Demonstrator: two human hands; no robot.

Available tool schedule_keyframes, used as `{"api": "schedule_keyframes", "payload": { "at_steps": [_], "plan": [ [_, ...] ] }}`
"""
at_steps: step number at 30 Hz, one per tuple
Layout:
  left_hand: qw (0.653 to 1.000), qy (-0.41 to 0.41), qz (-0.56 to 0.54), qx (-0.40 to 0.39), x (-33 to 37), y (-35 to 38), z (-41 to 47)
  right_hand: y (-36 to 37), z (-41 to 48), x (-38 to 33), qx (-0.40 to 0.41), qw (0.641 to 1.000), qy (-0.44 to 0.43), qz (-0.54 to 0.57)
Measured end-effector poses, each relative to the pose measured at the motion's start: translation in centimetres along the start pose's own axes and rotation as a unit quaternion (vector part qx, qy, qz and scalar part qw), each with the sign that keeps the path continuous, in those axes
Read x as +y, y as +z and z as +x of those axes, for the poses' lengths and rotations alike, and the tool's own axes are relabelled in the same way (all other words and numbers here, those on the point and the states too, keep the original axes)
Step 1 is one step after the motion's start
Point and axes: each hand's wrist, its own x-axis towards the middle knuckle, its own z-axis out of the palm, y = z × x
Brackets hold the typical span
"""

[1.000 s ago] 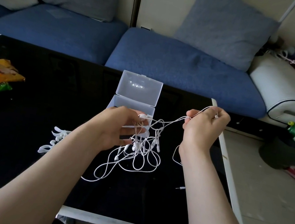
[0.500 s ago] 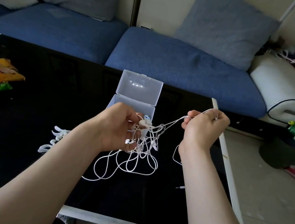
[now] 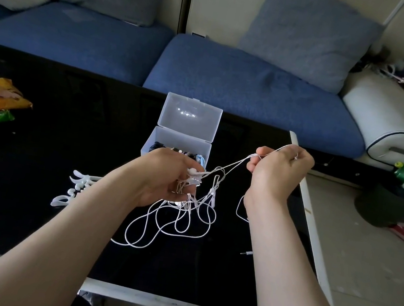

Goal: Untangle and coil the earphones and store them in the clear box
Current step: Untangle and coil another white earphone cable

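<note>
My left hand grips the earphones' knotted bunch above the table's middle. My right hand pinches one strand taut toward the right edge, exposing the tangle. The clear box stands open near the far edge, ready.

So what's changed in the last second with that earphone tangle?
The left hand has curled its fingers tighter round the knot of the earphones, bunching it up and uncovering the clear box. The right hand still pinches its strand in much the same place; loops still trail on the table.
</note>
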Motion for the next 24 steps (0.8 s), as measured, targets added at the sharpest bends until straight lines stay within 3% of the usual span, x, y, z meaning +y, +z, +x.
{"api": "schedule_keyframes", "payload": {
  "at_steps": [13,18,24],
  "plan": [
    [0.998,0.017,0.032,-0.046,-0.6,-0.5,0.8,-0.2,0.0,-0.3,0.003,1.0,0.0,0.01],
    [0.992,0.074,0.099,-0.008,-1.2,-0.5,1.2,0.0,-0.2,-0.2,-0.006,1.0,-0.003,0.003],
    [0.956,0.161,0.244,0.038,-1.7,-0.3,1.7,0.2,-0.3,-0.1,-0.01,1.0,-0.007,-0.001]
  ]
}}
